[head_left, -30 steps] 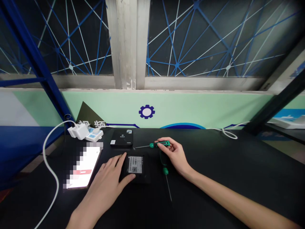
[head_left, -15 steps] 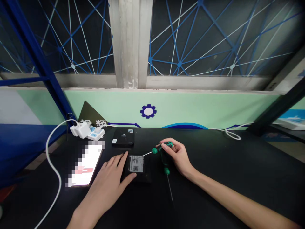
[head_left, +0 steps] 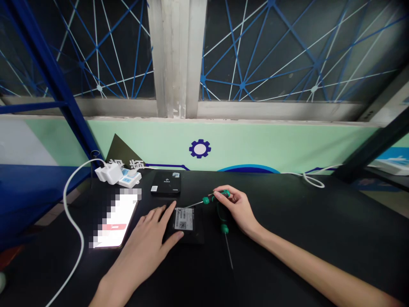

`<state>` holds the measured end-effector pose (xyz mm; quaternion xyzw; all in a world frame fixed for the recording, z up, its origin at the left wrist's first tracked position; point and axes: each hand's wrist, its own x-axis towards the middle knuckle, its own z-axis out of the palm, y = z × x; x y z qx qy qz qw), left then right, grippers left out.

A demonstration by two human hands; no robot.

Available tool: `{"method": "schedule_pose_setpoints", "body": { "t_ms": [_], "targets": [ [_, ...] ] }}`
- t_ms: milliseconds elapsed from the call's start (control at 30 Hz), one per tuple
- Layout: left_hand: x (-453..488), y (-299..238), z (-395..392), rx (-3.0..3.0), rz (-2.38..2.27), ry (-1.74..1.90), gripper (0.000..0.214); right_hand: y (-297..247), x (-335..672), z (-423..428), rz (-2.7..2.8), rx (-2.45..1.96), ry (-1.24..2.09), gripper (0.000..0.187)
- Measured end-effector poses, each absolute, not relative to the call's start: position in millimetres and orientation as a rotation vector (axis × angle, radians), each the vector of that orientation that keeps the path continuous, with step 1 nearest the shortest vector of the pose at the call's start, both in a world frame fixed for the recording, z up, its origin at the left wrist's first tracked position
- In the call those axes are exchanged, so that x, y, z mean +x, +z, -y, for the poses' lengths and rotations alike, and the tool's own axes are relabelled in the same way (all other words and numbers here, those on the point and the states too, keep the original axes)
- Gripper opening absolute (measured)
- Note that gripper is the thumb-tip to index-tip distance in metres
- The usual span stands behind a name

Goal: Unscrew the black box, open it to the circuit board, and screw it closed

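Steering the green-handled screwdriver [head_left: 206, 200], the right hand [head_left: 237, 207] is keeping its fingers curled and pinched around the handle, and I'm watching the shaft slanting down to the left. A second ago it was pointing past the far side of the black labelled box [head_left: 184, 219]; half a second later it was crossing the middle of the label, and now it is reaching the label's far edge, near the other hand's forefinger. That seems to be turning a loose swing of the tool into careful aiming at one spot, though I can't tell whether the tip is touching. The left hand [head_left: 145, 234] is staying put, spreading wide with forefinger and thumb resting on the box's left part, apparently steadying it rather than lifting it. The box is lying flat on the dark table [head_left: 287, 238], in front of the person, nearer than a smaller black box [head_left: 166, 184]. A second screwdriver [head_left: 225, 229] is lying just beside the right hand, its shaft pointing back toward the person, while a lit phone [head_left: 116, 221] is glowing off to the left.
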<state>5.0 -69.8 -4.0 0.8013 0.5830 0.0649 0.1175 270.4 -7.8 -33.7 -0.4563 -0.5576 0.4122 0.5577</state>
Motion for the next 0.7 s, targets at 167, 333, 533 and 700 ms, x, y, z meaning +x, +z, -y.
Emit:
{"method": "schedule_pose_setpoints", "body": {
  "t_ms": [167,333,533,700],
  "targets": [
    [3.0,-6.4,69.9,2.364,-1.68,0.168,0.062,-32.7,269.8,7.9,1.283,-1.102,0.971,0.036],
    [0.2,-10.9,69.2,2.379,-1.665,0.21,0.061,-33.0,270.0,7.0,1.24,-1.097,1.014,0.038],
    [0.1,-8.6,70.1,2.373,-1.659,0.224,0.059,-33.8,269.6,5.8,1.206,-1.107,1.025,0.038],
    [0.1,-5.0,71.5,2.354,-1.655,0.202,0.058,-35.2,269.5,5.2,1.157,-1.107,1.035,0.039]
  ]
}}
